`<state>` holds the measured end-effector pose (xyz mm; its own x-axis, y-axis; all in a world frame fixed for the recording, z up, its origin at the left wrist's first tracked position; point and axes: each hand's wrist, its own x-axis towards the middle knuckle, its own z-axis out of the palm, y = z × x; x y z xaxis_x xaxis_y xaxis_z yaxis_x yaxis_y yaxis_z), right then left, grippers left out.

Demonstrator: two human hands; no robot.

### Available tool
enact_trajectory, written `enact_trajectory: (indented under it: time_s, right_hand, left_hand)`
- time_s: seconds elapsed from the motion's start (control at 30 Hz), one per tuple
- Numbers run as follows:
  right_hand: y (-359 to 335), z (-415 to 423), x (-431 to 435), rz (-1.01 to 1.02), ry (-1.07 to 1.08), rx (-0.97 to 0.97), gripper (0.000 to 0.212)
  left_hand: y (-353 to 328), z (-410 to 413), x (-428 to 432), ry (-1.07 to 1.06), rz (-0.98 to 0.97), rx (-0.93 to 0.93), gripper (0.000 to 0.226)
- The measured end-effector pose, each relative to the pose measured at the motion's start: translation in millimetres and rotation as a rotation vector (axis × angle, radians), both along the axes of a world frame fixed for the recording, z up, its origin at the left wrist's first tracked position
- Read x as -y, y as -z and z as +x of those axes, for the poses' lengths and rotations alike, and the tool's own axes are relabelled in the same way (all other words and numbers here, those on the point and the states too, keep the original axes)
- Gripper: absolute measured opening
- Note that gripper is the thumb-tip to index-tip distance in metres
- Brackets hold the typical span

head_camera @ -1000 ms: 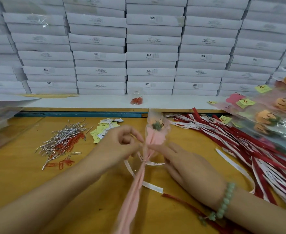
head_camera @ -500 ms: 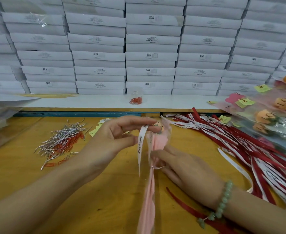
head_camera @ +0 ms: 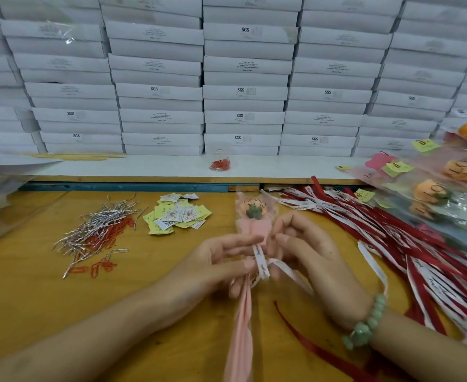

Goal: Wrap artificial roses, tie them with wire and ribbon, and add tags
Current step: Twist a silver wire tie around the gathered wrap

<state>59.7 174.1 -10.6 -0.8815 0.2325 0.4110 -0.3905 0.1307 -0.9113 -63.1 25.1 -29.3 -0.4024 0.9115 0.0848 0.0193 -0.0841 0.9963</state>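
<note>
Head camera, looking down at a yellow work surface (head_camera: 33, 299) with both forearms reaching in. At the centre lies a wrapped rose (head_camera: 254, 216), an orange artificial bloom in clear film and pink paper, bloom pointing away and the long pink tail trailing toward the viewer. The left hand (head_camera: 221, 266) has a closed grip on the neck of the wrap just below the bloom, thumb and fingers pinching it. The right hand (head_camera: 309, 260) (a green bead bracelet (head_camera: 367, 323) on its wrist) meets it from the other side, fingers curled, its grip pinching a white ribbon (head_camera: 262, 261) printed with script, which crosses the neck and loops out to the right. The step in hand appears to be tying the ribbon; whether a wire tie already sits under it cannot be told. The next move likely calls for drawing the ribbon ends snug while the left grip keeps the neck from twisting, then reaching for a tag. Supplies sit near: silver wire ties (head_camera: 100, 230) with red paper clips (head_camera: 100, 267) to the left, a heap of yellow and white tags (head_camera: 177, 215) beside them, red and white ribbons (head_camera: 392, 244) spread to the right, finished roses (head_camera: 431, 191) beyond, and stacked white boxes (head_camera: 243, 92) behind.
</note>
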Motion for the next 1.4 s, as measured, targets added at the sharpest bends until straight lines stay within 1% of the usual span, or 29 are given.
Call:
enact_trajectory:
  time_s: [0.07, 0.1, 0.2, 0.3, 0.37, 0.43, 0.53, 0.67, 0.83, 0.9, 0.97, 1.07, 1.1, 1.17, 1.23, 1.27, 1.3, 1.37, 1.4]
  right_hand:
    - [-2, -1, -1, -0.096, -0.045, -0.004, 0.014]
    - [-2, -1, -2, -0.098, -0.057, -0.011, 0.017]
    - [-4, 0, -1, 0.057, -0.075, -0.053, 0.026]
    - [-8, 2, -1, 0.234, -0.096, -0.077, 0.037]
    - [-11, 2, -2, 0.365, -0.054, -0.101, 0.043]
    - [-12, 1, -4, 0.407, 0.011, -0.122, 0.051]
    - [-10, -3, -12, 0.386, 0.140, -0.128, 0.054]
    - [-6, -9, -27, 0.309, 0.371, -0.077, 0.055]
    - [-2, -16, -46, 0.169, 0.496, 0.028, 0.048]
    - [-5, -15, -51, 0.192, 0.540, 0.034, 0.048]
    - [-7, -13, -55, 0.322, 0.571, 0.063, 0.051]
    - [-6, -11, -56, 0.615, 0.568, 0.176, 0.055]
    - [-6, -10, -54, 0.715, 0.573, 0.182, 0.054]
    - [-8, -8, -47, 0.862, 0.580, 0.062, 0.042]
    - [-10, -6, -35, 0.919, 0.512, -0.069, 0.020]
    - [-12, -4, -29, 0.952, 0.467, -0.094, 0.009]
    - [-13, -2, -24, 1.009, 0.440, -0.102, 0.007]
    - [-12, -1, -16, 1.153, 0.402, -0.072, 0.019]
    - [-11, -1, -14, 1.188, 0.375, -0.037, 0.020]
  left_hand:
    - [4, -1, -1, 0.008, -0.011, -0.011, 0.044]
    - [4, -1, -1, 0.025, -0.008, -0.027, 0.043]
    - [5, -1, -1, 0.089, 0.005, -0.079, 0.036]
    - [5, 1, -2, 0.070, 0.003, -0.137, 0.026]
    - [6, 2, -2, 0.035, 0.013, -0.150, 0.019]
    - [6, 2, -2, 0.009, 0.016, -0.149, 0.016]
    - [5, 2, -2, 0.001, 0.014, -0.130, 0.015]
    - [4, 1, -2, -0.003, 0.024, -0.118, 0.015]
    - [4, 1, -2, 0.007, 0.021, -0.083, 0.026]
    - [3, 1, -2, 0.018, 0.025, -0.061, 0.027]
    - [2, 2, -3, 0.025, 0.037, -0.013, 0.032]
    - [1, 1, -3, -0.001, 0.060, 0.067, 0.039]
    - [1, 1, -3, -0.008, 0.063, 0.085, 0.040]
    - [1, 0, -3, -0.012, 0.067, 0.102, 0.041]
    - [2, -1, -3, -0.007, 0.071, 0.108, 0.039]
    - [2, -1, -3, -0.004, 0.075, 0.112, 0.038]
    - [2, -1, -3, -0.002, 0.083, 0.120, 0.037]
    - [3, -2, -4, 0.005, 0.100, 0.142, 0.034]
    - [3, -2, -4, 0.008, 0.106, 0.149, 0.032]
